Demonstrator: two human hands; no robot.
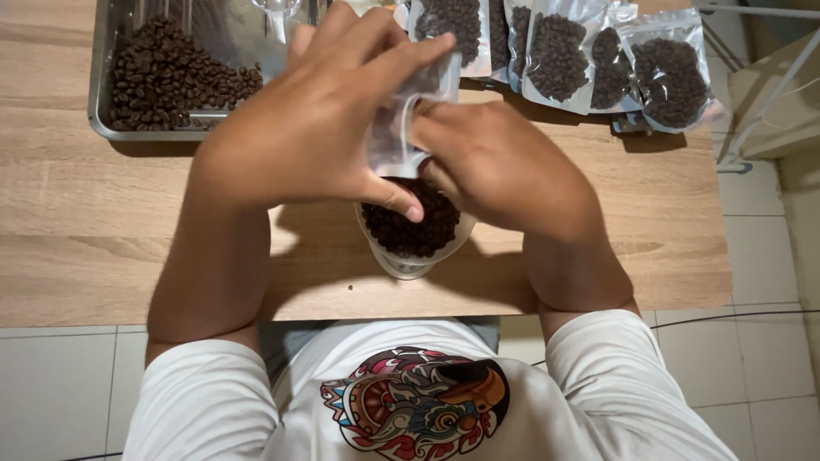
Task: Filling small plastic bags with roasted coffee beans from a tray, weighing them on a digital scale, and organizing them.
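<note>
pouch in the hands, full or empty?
Partly full. Dark beans fill the lower part of the clear pouch; its upper part is clear and flat, pinched between the left hand and right hand.

White short-sleeved shirt (427,393) with colourful printed emblem (416,401)

A light wooden table (102,256) stands on pale floor tiles (51,393).

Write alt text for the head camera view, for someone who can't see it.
Two bare hands, left hand and right hand, hold a clear pouch of dark coffee beans over a wooden table. A metal tray of loose beans sits at the far left, with a row of filled pouches at the far right.
</note>
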